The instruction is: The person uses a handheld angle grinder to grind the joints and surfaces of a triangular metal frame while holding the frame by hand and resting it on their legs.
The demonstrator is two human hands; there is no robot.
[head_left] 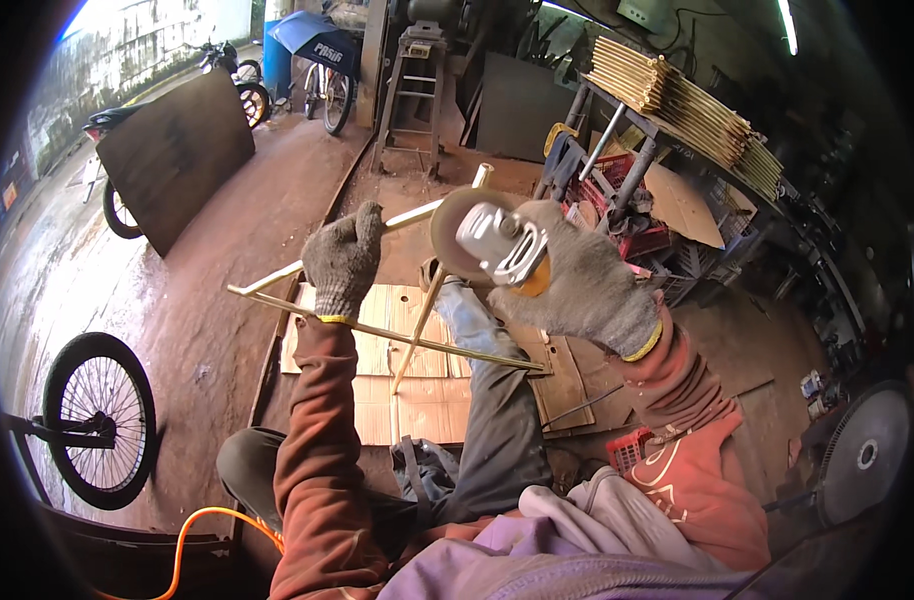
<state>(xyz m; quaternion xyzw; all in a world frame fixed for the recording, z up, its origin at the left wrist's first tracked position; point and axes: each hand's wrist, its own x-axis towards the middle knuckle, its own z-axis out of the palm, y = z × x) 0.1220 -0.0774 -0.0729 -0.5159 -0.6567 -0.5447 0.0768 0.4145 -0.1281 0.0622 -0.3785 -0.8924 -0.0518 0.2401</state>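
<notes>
My left hand, in a grey knitted glove, is closed round the upper bar of a thin brass-coloured tube frame. The frame has long bars meeting at a point on the left and a crossbar near its middle. My gloved right hand grips an angle grinder, a silver head with an orange-yellow part below. Its round disc lies over the frame's upper bar, close to the far end. Whether disc and tube touch, I cannot tell. Both forearms wear rust-red sleeves.
Flattened cardboard lies on the floor under the frame, by my legs. A rack at right bears stacked brass-coloured tubes. Red crates stand below it. At left are a spoked wheel, a leaning board and an orange hose.
</notes>
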